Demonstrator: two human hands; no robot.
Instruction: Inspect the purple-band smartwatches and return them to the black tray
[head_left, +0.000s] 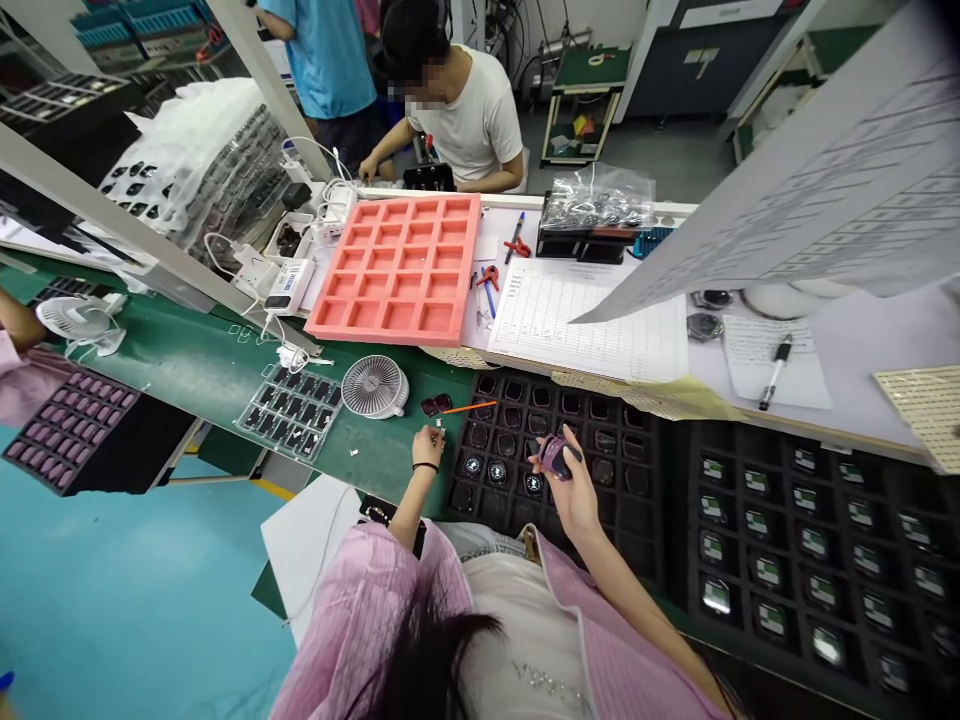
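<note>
My right hand (pixel 576 495) is wrapped round a small purple-and-black watch case (pixel 555 457), held above a black foam tray (pixel 645 540). Squarish dark watch faces sit in the tray's pockets; a few, such as one lit watch face (pixel 496 472), show a bright display. My left hand (pixel 426 450) is by the tray's left edge, fingers pinched together. A tiny white piece (pixel 440 424) shows at its fingertips, too small to name. Just beyond lie a pair of dark watch parts (pixel 436 403) and an orange stick (pixel 470 407), whose tip reaches over the tray.
A small white fan (pixel 375 387) and a clear tray of black parts (pixel 291 412) stand left. Behind are a pink foam tray (pixel 397 262) and paper sheets (pixel 589 320). Another black tray (pixel 739 470) lies right. A hanging sheet (pixel 795 180) juts in. A co-worker (pixel 480 120) sits opposite.
</note>
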